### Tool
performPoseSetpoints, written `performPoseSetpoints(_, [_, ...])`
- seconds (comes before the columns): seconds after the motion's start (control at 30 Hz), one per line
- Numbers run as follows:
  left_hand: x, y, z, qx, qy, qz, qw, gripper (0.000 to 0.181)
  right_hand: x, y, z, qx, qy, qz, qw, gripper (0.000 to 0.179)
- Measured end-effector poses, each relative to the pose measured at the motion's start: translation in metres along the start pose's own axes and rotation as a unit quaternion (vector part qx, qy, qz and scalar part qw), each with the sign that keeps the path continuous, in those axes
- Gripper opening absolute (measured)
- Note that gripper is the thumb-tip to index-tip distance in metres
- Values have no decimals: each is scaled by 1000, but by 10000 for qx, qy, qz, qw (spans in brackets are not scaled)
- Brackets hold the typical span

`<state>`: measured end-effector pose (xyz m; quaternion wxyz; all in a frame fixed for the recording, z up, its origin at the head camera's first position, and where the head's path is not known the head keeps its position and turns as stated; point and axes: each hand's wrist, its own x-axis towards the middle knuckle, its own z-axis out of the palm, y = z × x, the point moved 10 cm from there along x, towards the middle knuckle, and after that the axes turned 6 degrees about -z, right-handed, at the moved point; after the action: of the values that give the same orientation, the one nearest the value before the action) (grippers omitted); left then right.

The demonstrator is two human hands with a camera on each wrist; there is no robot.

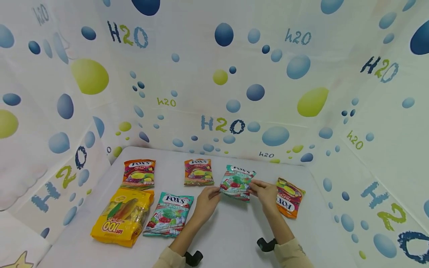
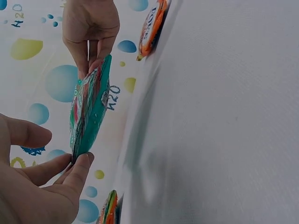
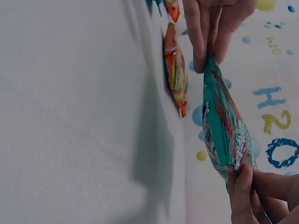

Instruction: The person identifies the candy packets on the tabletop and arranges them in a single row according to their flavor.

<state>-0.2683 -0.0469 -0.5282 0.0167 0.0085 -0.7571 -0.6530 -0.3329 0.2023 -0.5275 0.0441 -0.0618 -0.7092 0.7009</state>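
Note:
Both hands hold a green Fox's Mint Blossom candy bag (image 1: 237,183) by its two sides, lifted above the table. My left hand (image 1: 207,203) pinches its lower left corner; in the left wrist view, the same hand (image 2: 46,182) has one digit standing off the bag (image 2: 91,112). At the other side, my right hand (image 1: 266,193) pinches the right edge. In the right wrist view the bag (image 3: 222,116) appears nearly edge-on, with the right hand (image 3: 261,196) at its lower end. To the right lies an orange Fox's Fruits bag (image 1: 290,197), upside down.
Another Fox's Fruits bag (image 1: 199,172) lies at the back middle, one more (image 1: 139,174) at back left. Below the latter are a yellow Lot 100 bag (image 1: 122,216) and a second Mint Blossom bag (image 1: 169,214). Printed sheet walls (image 1: 187,74) enclose the white table (image 1: 234,238).

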Motion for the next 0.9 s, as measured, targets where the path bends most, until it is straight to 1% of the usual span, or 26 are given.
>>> performPoseSetpoints(0.1, [-3, 0, -2, -68, -11, 38, 10000, 33, -3, 1, 2, 19, -6, 35, 10000, 20])
performPoseSetpoints(0.33, [-11, 1, -8, -77, 45, 227, 9997, 32, -9, -2, 6, -22, -118, -75, 9999, 18])
performPoseSetpoints(0.53, [-17, 0, -10, -151, 15, 156, 9998, 32, -12, -1, 9, -79, -115, -20, 9999, 17])
performPoseSetpoints(0.77, [-26, 0, -16, -140, 86, 24, 9999, 34, -16, 1, 14, -59, -140, 73, 9999, 17])
performPoseSetpoints(0.9, [-29, -1, -19, -192, 114, 24, 9997, 35, -19, 2, 17, -29, -179, 98, 9998, 18])
